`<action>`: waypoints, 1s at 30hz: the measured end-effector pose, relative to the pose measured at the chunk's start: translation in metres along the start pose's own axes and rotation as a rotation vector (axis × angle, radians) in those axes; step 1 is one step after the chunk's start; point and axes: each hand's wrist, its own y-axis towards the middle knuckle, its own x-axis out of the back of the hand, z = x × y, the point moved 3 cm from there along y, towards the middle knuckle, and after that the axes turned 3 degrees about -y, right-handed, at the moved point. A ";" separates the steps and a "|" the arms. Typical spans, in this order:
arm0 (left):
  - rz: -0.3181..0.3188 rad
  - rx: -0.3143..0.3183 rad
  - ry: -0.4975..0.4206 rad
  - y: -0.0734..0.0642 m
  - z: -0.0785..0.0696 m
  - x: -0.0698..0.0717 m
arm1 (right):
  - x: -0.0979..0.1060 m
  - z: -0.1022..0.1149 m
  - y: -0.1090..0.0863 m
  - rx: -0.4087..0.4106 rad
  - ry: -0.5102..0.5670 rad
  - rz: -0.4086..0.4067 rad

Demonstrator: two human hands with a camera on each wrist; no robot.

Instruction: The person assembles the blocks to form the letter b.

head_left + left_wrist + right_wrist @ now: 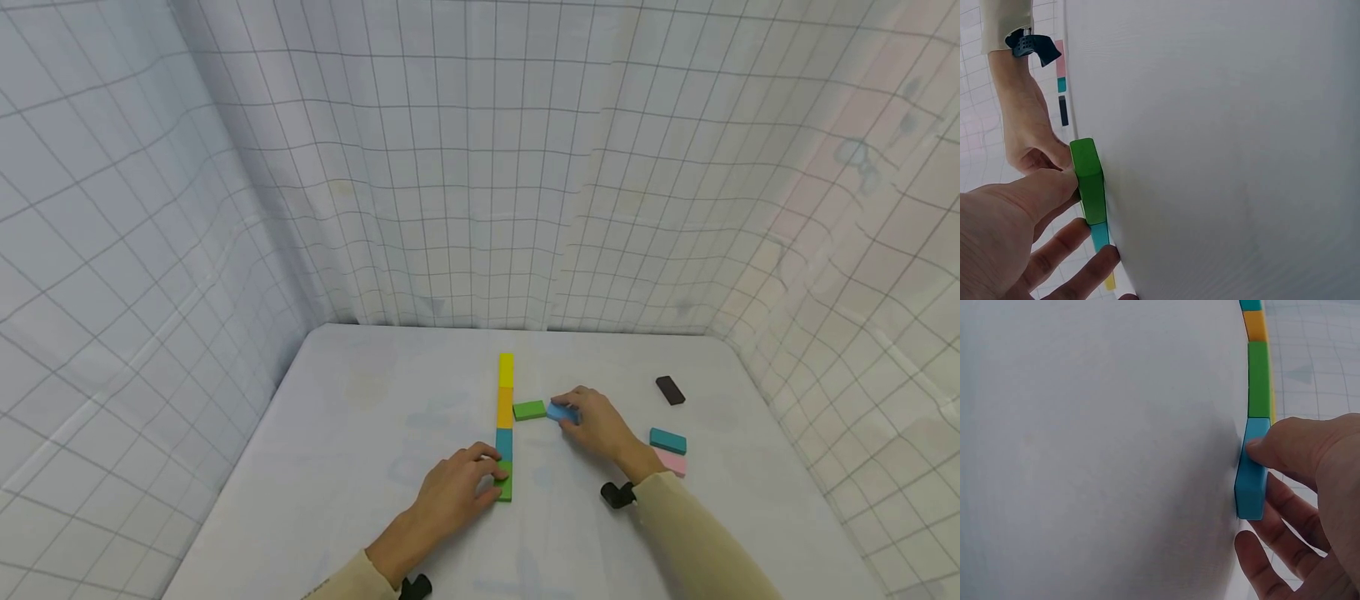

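In the head view my left hand [453, 492] holds the dark green block [506, 492] at the near end of a straight column, its thumb at the left side and a finger across the top. Its other fingers reach along the teal block [1100, 236]. Beyond the teal lie an orange block [506, 408] and a yellow block [507, 369]. My right hand [600, 425] pinches a light-blue block [1252, 475] between thumb and fingers, end to end with a green block [529, 410]. That green block extends rightward from the orange block.
At the right lie a black block [670, 390], a dark teal block [667, 441] and a pink block [672, 462]. The white table [360, 433] has grid-patterned curtains [480, 167] behind it and at both sides. Dark straps are on both wrists.
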 end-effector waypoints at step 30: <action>0.031 0.013 0.011 0.001 0.002 0.000 | 0.019 -0.009 -0.023 0.017 -0.001 -0.043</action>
